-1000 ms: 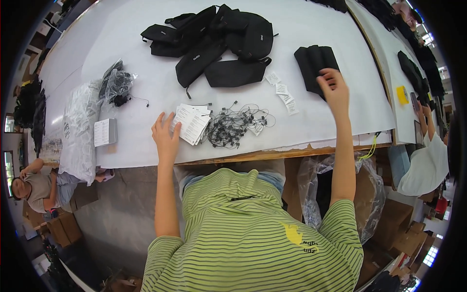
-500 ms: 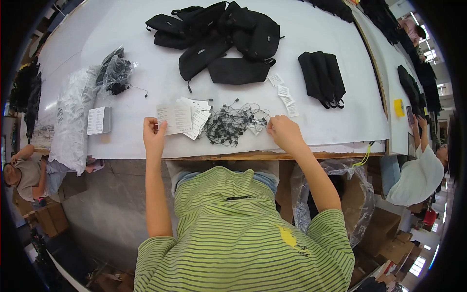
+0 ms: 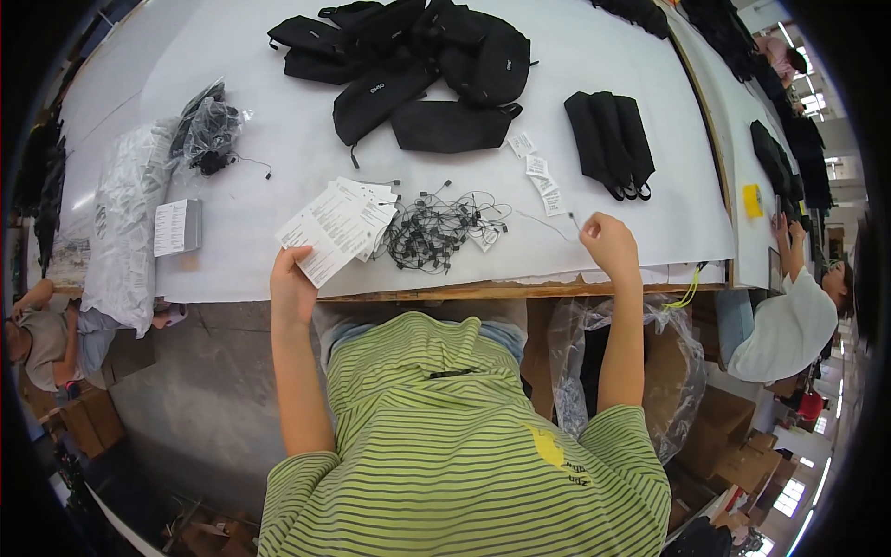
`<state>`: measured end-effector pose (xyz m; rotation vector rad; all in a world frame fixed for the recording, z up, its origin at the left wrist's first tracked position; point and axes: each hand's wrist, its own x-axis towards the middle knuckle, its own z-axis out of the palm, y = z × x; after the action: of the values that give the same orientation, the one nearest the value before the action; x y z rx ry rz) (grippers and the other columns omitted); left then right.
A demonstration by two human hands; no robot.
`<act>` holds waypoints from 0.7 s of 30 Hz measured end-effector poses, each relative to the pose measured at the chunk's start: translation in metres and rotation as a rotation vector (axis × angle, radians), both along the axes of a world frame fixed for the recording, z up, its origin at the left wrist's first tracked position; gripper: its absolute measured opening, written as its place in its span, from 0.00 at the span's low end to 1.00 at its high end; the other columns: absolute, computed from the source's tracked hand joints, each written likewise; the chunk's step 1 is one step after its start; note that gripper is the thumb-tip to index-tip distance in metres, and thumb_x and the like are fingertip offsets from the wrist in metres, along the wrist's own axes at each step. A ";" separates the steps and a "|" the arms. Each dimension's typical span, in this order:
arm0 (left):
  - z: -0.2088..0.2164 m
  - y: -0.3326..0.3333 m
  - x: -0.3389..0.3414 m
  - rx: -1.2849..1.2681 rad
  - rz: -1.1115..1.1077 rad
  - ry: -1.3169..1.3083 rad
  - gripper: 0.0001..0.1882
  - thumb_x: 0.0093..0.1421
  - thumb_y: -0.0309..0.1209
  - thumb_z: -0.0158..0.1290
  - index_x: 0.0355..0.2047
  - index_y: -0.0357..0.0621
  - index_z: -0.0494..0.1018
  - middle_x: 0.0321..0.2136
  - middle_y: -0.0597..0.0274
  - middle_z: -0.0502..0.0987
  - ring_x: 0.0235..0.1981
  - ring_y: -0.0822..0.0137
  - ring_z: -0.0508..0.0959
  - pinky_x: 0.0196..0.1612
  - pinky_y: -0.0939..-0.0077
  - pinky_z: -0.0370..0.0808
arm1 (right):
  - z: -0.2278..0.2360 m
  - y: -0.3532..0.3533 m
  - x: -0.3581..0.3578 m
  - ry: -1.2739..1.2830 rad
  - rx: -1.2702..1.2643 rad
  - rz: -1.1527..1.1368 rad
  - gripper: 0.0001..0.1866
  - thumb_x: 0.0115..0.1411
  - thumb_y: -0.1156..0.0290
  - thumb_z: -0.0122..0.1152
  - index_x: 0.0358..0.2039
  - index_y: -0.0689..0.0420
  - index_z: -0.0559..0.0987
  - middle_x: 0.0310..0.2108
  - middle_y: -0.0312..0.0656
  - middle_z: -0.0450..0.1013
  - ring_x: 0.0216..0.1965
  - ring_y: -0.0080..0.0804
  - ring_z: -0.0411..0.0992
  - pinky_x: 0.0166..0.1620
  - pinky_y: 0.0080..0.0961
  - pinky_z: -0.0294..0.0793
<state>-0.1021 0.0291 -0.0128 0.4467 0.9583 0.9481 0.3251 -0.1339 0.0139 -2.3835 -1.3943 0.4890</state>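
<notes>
My left hand (image 3: 293, 278) pinches the lower edge of a white printed card (image 3: 320, 243), which lies tilted over several more white cards (image 3: 376, 197) on the table. My right hand (image 3: 610, 245) is closed at the right, fingertips pinching a thin black hang-tag string (image 3: 548, 224) that trails toward the left; a small black end shows beside the fingers. Between the hands lies a tangled heap of black hang-tag strings (image 3: 432, 237) with small black plastic ends. Small white printed labels (image 3: 538, 176) form an overlapping row beyond the heap.
Black fabric pouches (image 3: 450, 127) are piled at the far middle, and more black pouches (image 3: 610, 144) stand at the right. On the left are a stack of cards (image 3: 176, 228), bagged black strings (image 3: 213, 135) and clear plastic packaging (image 3: 130, 218). Other people work at both sides.
My right hand has moved right, away from the heap, drawing a string out. My left hand has tilted the top card and brought its lower edge nearer to me.
</notes>
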 end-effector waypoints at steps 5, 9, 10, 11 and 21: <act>-0.008 -0.007 0.002 -0.086 0.030 -0.035 0.19 0.57 0.25 0.43 0.49 0.33 0.64 0.45 0.52 0.73 0.45 0.57 0.75 0.50 0.65 0.72 | 0.001 -0.002 -0.019 -0.142 0.036 -0.091 0.10 0.51 0.68 0.63 0.32 0.55 0.73 0.30 0.43 0.71 0.31 0.44 0.73 0.35 0.37 0.71; -0.008 -0.008 0.009 0.134 -0.334 -0.178 0.16 0.61 0.31 0.42 0.47 0.37 0.63 0.35 0.57 0.72 0.36 0.61 0.74 0.41 0.70 0.71 | -0.014 0.015 -0.033 -0.160 0.032 0.015 0.10 0.51 0.67 0.63 0.31 0.56 0.73 0.29 0.44 0.71 0.31 0.44 0.73 0.35 0.38 0.72; -0.002 -0.012 0.018 0.135 -0.330 -0.159 0.17 0.62 0.35 0.42 0.48 0.38 0.63 0.33 0.59 0.71 0.33 0.64 0.73 0.38 0.73 0.70 | -0.028 0.014 -0.031 -0.198 -0.002 0.019 0.10 0.51 0.67 0.63 0.31 0.57 0.74 0.29 0.43 0.70 0.31 0.43 0.72 0.35 0.36 0.71; 0.005 -0.016 0.026 0.138 -0.331 -0.155 0.17 0.62 0.35 0.42 0.48 0.38 0.63 0.33 0.59 0.71 0.33 0.64 0.73 0.38 0.73 0.70 | -0.037 0.015 -0.031 -0.231 -0.033 0.029 0.10 0.52 0.66 0.63 0.31 0.57 0.74 0.29 0.42 0.70 0.30 0.42 0.71 0.35 0.34 0.71; 0.040 -0.050 0.072 0.479 -0.487 0.280 0.18 0.58 0.28 0.58 0.48 0.42 0.67 0.40 0.66 0.68 0.38 0.75 0.69 0.41 0.82 0.66 | -0.002 0.012 -0.074 0.091 0.082 0.099 0.07 0.54 0.72 0.59 0.28 0.62 0.73 0.26 0.46 0.74 0.26 0.44 0.73 0.32 0.35 0.72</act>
<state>-0.0302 -0.0205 0.0277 1.1860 0.8088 0.6676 0.2507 -0.1214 0.0115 -2.2079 -1.4682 0.5487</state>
